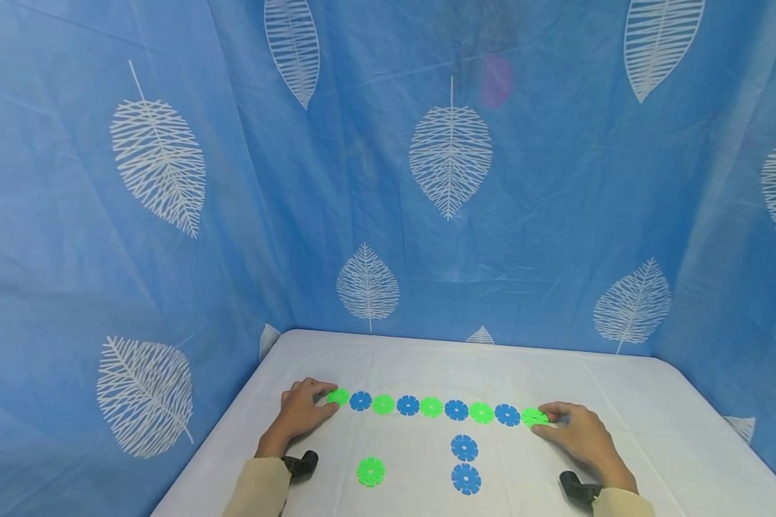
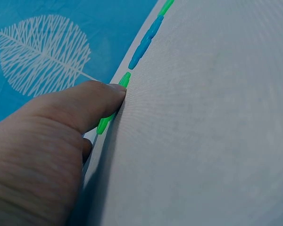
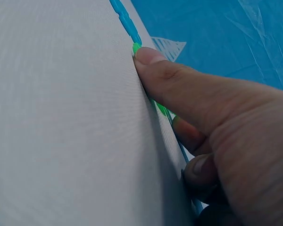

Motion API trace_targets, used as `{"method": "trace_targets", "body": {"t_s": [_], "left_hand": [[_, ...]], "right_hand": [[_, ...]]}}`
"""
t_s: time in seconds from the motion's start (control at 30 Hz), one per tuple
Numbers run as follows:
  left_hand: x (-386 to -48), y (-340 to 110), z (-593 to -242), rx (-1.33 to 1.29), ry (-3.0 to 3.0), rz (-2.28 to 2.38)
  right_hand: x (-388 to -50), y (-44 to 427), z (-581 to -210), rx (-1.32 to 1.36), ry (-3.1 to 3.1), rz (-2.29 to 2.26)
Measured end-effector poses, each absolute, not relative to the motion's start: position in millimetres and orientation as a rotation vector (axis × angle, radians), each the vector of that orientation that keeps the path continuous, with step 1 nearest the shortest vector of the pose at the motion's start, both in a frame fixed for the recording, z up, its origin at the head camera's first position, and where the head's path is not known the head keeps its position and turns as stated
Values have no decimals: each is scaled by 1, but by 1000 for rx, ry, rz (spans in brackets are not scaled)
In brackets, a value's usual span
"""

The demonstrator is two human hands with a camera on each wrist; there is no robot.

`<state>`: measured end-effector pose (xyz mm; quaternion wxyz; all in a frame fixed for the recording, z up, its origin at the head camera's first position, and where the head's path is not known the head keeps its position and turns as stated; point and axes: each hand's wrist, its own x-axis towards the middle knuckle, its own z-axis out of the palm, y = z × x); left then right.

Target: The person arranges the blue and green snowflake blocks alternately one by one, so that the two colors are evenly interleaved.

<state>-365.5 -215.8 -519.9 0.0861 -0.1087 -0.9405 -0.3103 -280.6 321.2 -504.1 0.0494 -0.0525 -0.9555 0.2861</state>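
Observation:
A row of notched plastic discs, green and blue by turns, runs across the white table. My left hand (image 1: 300, 409) pinches the green disc (image 1: 339, 397) at the row's left end between thumb and forefinger; in the left wrist view the thumb (image 2: 108, 96) covers part of it. At the other end, my right hand (image 1: 580, 433) pinches another green disc (image 1: 532, 417), mostly hidden by the thumb (image 3: 153, 61) in the right wrist view. Beside the held discs lie a blue disc (image 1: 361, 401) on the left and a blue disc (image 1: 507, 415) on the right.
Nearer the table's front lie a loose green disc (image 1: 371, 472) and two blue discs, one (image 1: 464, 448) behind the other (image 1: 466, 479). A blue leaf-patterned cloth (image 1: 530, 287) hangs behind and beside the white table (image 1: 401, 359).

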Motion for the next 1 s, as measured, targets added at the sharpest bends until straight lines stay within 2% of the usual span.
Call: {"method": "trace_targets", "body": {"t_s": [0.63,1.0], "left_hand": [[-366,-216,-522,-315,-2806,-931],[-369,-216,-524,-317,-2806,-939]], "right_hand": [[-282,323,-507,-160,-2948,859],[-280,326,-487,-65,-2900,950]]}}
